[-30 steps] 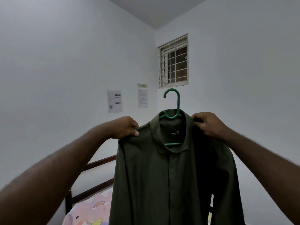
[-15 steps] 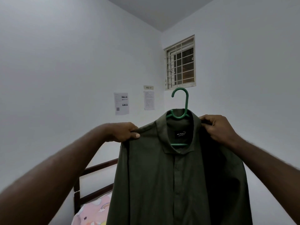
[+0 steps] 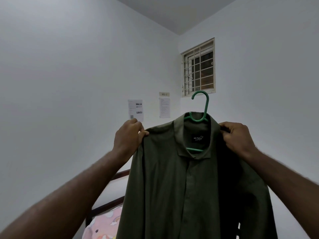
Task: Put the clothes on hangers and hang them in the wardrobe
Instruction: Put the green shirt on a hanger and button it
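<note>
I have the dark green button-up shirt [image 3: 181, 183] raised at arm's length, already seated on the green plastic hanger [image 3: 198, 116] whose hook stands clear above the collar. My left hand [image 3: 128, 137] pinches one shoulder seam and my right hand [image 3: 237, 137] grips the other, I judge so the cloth sits square and won't slide off. No wardrobe is in view, so hanging remains.

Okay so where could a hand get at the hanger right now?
The green hanger has its hook bare above the shirt collar. The collar opening shows its lower bar. Both shoulders are taken: left hand and right hand pinch the fabric there.
</note>
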Tool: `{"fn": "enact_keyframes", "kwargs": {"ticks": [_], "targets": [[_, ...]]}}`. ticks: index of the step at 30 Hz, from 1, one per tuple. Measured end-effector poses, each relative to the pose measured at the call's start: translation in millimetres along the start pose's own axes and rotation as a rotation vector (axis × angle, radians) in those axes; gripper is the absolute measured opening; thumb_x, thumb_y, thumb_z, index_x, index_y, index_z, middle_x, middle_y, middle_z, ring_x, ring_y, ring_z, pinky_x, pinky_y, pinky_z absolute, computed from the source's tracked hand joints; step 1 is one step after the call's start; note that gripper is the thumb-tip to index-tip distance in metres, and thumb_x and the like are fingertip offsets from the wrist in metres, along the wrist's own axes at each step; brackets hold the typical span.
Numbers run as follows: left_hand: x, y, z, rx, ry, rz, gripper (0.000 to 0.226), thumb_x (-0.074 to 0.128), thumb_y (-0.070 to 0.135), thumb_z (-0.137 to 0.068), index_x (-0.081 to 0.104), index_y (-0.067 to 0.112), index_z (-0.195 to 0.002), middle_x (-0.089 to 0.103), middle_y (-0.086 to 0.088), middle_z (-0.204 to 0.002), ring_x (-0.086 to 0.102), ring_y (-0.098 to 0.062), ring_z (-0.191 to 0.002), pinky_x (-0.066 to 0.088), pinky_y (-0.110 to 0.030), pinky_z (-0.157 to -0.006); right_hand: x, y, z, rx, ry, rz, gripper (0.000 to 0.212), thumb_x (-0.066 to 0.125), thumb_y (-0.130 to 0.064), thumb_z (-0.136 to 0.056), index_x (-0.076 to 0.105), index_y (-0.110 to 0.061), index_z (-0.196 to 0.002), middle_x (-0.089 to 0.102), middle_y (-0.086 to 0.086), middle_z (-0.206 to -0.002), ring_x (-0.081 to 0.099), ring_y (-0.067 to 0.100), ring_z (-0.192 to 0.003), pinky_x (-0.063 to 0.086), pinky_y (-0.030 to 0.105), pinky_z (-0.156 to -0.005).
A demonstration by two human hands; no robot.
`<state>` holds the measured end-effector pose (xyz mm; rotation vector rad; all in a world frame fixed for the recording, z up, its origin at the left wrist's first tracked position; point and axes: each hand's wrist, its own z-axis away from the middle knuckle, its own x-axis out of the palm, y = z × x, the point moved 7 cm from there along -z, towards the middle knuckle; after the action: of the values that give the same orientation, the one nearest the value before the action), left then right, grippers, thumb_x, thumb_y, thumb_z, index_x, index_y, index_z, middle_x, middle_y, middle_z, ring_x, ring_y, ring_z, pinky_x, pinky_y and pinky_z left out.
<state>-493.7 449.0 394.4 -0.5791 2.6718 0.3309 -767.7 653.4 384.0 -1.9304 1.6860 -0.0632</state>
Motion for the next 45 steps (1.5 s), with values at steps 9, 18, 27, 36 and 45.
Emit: {"fn": "enact_keyframes", "kwargs": {"ticks": [9,18,27,36,45], "targets": [[-2.2,24.1,-15.7,0.1,-0.283,0.103,0.034,0.047,0.038,-0.099,0.053,0.016,-0.124,0.061,-0.004,-0.126,0.053,-0.024,-0.12,0.042,-0.04,-0.101,4.7,-18.1,-0.1,-0.044,-0.125,-0.128,0.025,0.063,-0.001,-0.089,0.077,-0.018,-0.101,0.073,-0.015,-0.09,0.067,-0.006,-0.083,0.049,0.005,-0.074],[41.5,43.1,-5.2,0.088,-0.739,0.264,0.026,0.047,0.025,-0.102,0.059,0.023,-0.079,0.06,0.007,-0.077,0.054,-0.006,-0.072,0.041,-0.023,-0.069,-0.7,-7.3,2.3,0.011,-0.128,-0.136,0.02,0.07,-0.001,-0.082,0.079,-0.016,-0.091,0.076,-0.008,-0.084,0.071,0.004,-0.079,0.055,0.024,-0.078],[18.3,17.8,-28.2,0.059,-0.221,0.258,0.007,0.06,0.012,-0.092,0.067,0.01,-0.09,0.07,-0.007,-0.088,0.062,-0.024,-0.085,0.048,-0.034,-0.077,-11.5,18.2,5.7,0.262,-0.46,-0.234,0.016,0.065,-0.022,-0.094,0.073,-0.009,-0.1,0.075,0.007,-0.099,0.069,0.016,-0.089,0.053,0.031,-0.083],[9.6,-6.9,-10.7,0.057,-0.189,0.229,0.002,0.066,0.014,-0.088,0.068,0.016,-0.089,0.071,-0.004,-0.082,0.064,-0.024,-0.081,0.05,-0.036,-0.076,3.7,37.6,25.8,0.191,-0.357,0.343,0.008,0.079,-0.012,-0.077,0.073,-0.013,-0.083,0.07,0.001,-0.081,0.066,0.019,-0.082,0.051,0.029,-0.071],[-16.3,-37.1,19.8,-0.033,-0.222,0.168,0.006,0.072,0.015,-0.084,0.068,0.016,-0.087,0.069,0.0,-0.078,0.064,-0.023,-0.077,0.05,-0.034,-0.073,78.5,5.5,41.4,0.055,-0.527,0.237,0.006,0.066,-0.022,-0.091,0.068,-0.017,-0.09,0.064,-0.005,-0.082,0.06,0.015,-0.081,0.04,0.021,-0.065]]}}
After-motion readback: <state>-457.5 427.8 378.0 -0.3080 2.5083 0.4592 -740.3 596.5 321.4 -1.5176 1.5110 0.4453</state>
